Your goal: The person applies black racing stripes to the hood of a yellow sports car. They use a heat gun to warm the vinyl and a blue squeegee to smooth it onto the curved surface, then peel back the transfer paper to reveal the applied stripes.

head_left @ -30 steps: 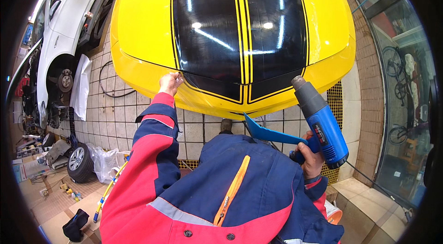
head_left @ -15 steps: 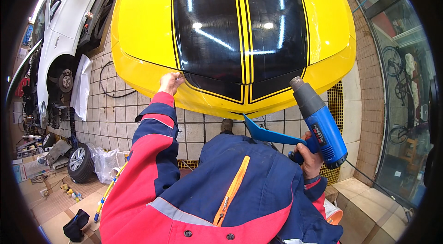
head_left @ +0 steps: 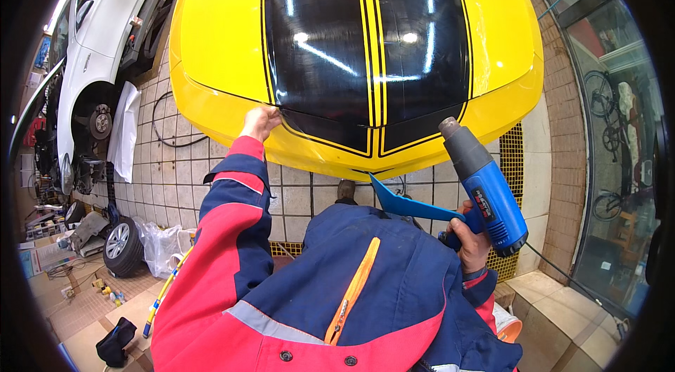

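Note:
In front of me is the yellow hood of a car, with wide glossy black stripes edged by thin lines. My left hand is at the hood's front edge, by the lower left corner of the black stripe. Its fingers are pinched together; whatever lies between them is too small to make out. Off to the right, my right hand grips a blue heat gun, its dark nozzle tilted up toward the bumper. The same hand also holds a flat blue plastic piece under the thumb.
A white car with one wheel off stands at the left. Near it lie a loose wheel, clear plastic sheeting and a black cable. The heat gun's cord trails right, alongside a glass wall.
My left hand has shifted very slightly at the hood edge, with its fingers still pinched. The right hand, heat gun and blue piece are nearly where they were.

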The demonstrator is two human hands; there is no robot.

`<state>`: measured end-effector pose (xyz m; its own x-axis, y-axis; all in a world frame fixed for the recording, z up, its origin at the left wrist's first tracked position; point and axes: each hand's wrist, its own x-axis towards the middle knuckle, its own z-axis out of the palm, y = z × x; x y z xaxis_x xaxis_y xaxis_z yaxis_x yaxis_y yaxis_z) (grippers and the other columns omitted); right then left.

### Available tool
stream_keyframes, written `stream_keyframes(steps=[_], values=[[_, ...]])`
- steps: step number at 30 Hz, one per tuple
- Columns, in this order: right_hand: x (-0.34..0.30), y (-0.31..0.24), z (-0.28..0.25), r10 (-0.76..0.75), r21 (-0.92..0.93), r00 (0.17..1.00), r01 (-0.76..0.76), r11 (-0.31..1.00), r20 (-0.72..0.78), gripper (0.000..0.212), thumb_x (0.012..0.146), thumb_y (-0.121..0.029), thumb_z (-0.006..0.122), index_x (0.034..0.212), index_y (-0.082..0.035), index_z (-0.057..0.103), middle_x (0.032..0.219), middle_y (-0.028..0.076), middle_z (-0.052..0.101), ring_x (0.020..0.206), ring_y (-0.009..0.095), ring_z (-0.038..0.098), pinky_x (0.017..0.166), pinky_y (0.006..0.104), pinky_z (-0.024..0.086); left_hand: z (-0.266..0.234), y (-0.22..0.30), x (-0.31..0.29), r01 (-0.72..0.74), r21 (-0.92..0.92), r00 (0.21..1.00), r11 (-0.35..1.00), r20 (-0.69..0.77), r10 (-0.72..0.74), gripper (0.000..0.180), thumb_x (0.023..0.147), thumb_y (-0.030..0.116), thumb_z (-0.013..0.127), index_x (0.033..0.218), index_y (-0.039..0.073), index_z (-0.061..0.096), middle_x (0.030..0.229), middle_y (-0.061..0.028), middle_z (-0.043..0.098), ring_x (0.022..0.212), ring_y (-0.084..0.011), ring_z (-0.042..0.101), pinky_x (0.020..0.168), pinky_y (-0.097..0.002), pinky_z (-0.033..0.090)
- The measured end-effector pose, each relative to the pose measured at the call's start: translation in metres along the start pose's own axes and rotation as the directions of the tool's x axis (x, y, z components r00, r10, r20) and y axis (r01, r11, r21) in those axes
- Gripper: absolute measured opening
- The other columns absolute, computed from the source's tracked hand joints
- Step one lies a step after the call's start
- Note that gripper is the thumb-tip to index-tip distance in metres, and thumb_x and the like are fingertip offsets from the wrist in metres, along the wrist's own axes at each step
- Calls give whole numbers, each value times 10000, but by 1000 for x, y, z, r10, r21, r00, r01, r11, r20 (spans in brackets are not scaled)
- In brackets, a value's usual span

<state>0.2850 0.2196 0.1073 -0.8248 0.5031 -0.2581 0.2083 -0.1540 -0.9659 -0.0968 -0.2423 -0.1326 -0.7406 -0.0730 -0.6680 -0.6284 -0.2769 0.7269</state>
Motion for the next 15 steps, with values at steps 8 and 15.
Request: stream_keyframes(steps=[8, 15], values=[[-1, 3, -5, -14, -29, 1000, 15, 999, 14, 493, 907, -11, 799, 1360, 8, 605, 964, 92, 693, 786, 191, 694, 744, 333, 581, 9, 5, 5, 33, 101, 996, 994, -89, -24, 175, 1068, 51, 575, 1194, -22, 671, 1077, -140, 729, 984, -317, 743, 941, -480, 640], [-3, 5, -4, 1, -20, 999, -2, 1000, -40, 495, 896, -11, 788, 1355, 16, 605, 957, 100, 689, 780, 193, 694, 739, 341, 585, 10, 10, -27, 84, 73, 996, 994, -32, -81, 223, 1092, 99, 540, 1265, -21, 615, 1090, -156, 693, 1040, -360, 736, 969, -522, 632]])
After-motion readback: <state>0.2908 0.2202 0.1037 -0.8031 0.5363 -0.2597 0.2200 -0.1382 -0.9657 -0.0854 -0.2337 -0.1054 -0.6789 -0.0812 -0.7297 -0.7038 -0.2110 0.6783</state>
